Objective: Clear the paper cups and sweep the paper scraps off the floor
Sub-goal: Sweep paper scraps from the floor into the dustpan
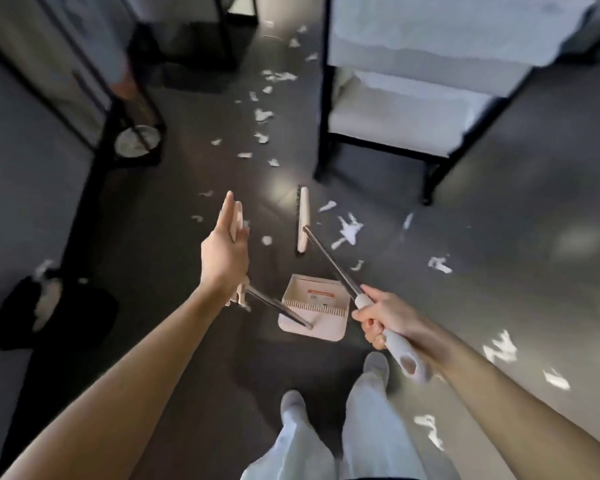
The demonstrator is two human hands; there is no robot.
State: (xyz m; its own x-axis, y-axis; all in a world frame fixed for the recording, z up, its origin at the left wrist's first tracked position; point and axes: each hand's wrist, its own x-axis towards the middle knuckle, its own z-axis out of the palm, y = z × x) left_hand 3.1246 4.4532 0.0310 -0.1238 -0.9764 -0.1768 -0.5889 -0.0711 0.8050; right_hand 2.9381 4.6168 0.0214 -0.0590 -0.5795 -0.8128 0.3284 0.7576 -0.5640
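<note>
My right hand (381, 320) is wrapped tight round the white grip of the broom (303, 220), so I can steer its head, which sits on the floor just beyond the dustpan (312, 306), side-on to a clump of paper scraps (350, 230) lying beyond the dustpan to its right. The dustpan stands on the floor straight ahead of my feet with its mouth facing the broom, placed, I judge, to take whatever I drag back. Its long handle (278, 308) leans out to the dustpan's left, where my left hand (224, 247) lies along the pale top grip with fingers straight and together, steadying rather than clutching; whether my thumb hooks it I cannot tell. More scraps trail far beyond the dustpan, between a bin (137, 140) and a bed frame (323, 133), and others lie to the dustpan's right and behind it. Left of the dustpan sits a black bag (59, 313) with something white in it. I can make out no paper cups on the floor. Sweeping has barely begun, I'd say: the pan looks bare.
</note>
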